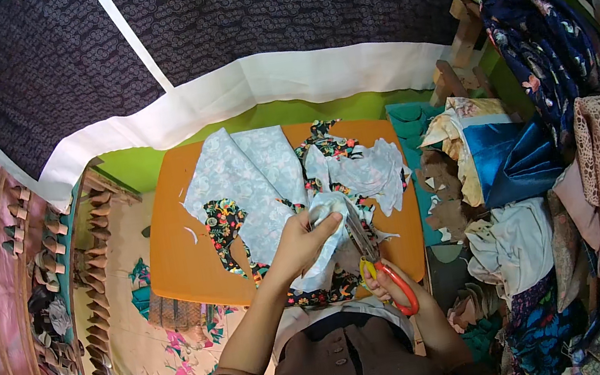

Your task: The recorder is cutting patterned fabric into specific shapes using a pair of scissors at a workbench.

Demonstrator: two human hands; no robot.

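My left hand (307,243) is closed on a pale piece of fabric (322,269), thumb on top, held up over the near part of an orange table (174,243). In my right hand (390,285) is a pair of scissors (405,295) with red and yellow handles. Its metal blades point away from me and lie against the right side of the held fabric. Beyond my hands, a large pale patterned cloth (247,172) is spread on the table. Cut pieces of black floral fabric (227,230) and a crumpled pale piece (371,168) lie around it.
Folded cloths, including a shiny blue one (512,162) and a white one (513,244), are piled on the right. Wooden racks with rows of shoe-like shapes (94,299) stand on the left. Fabric scraps (183,343) litter the floor. A dark curtain (249,15) hangs behind the table.
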